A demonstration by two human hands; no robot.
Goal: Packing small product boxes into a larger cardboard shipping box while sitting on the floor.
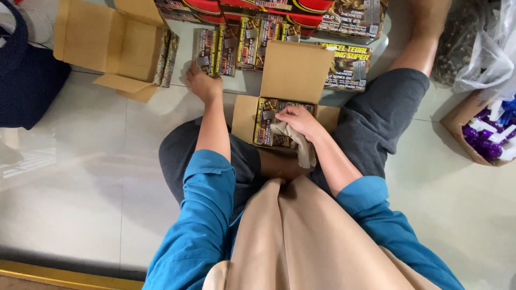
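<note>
On floor between knees: open carton (244, 110), right hand (298, 119) clamped on cloth (301, 144); left hand (201, 81) fingers together on packet (205, 49).

Matt brown cardboard forms the open box (293, 72), the packs (226, 51) look glossy printed, the rag (301, 145) soft cloth, the floor (80, 177) polished tile.

Right hand (299, 119) perhaps hides the cloth's (294, 140) upper end.

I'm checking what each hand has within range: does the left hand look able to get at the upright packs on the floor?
Probably yes: the left hand already rests against the upright packs, nothing between them.
</note>
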